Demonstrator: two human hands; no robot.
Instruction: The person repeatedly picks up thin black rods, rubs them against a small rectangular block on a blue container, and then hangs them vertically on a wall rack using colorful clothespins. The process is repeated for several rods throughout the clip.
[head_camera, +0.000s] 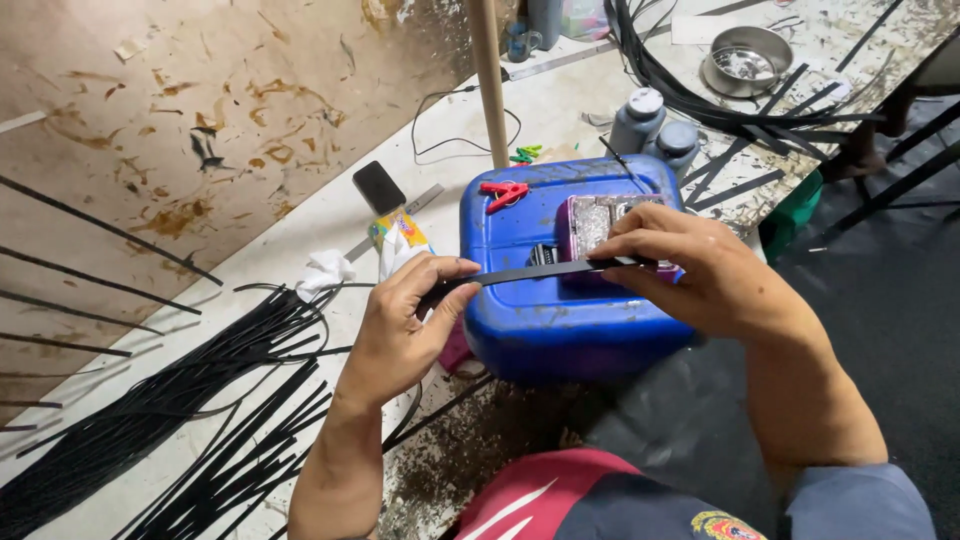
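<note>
1. Plainly, two bare hands work over one blue plastic canister (560, 320) lying on its side near the middle; the left hand (400, 325) pinches one end of a single flat black strip (540, 271) between thumb and curled fingers; the right hand (690, 270) pinches the other end, fingers pressed together on it.
2. That strip runs level between the two hands, just above the canister's top face; whether it touches the canister I cannot tell.
3. On the canister sit one red clip (503, 192) at its far left and one purple tray (600, 222) partly behind the right hand.
4. Far right of the canister stand two grey bottles (637, 120) side by side; farther off sits one round metal bowl (747, 60).
5. To the left lie one dark phone (379, 187), one crumpled white cloth (325, 270), and a large heap of black strips (200, 400), too many to count.
6. One wooden pole (489, 80) rises upright behind the canister.
</note>
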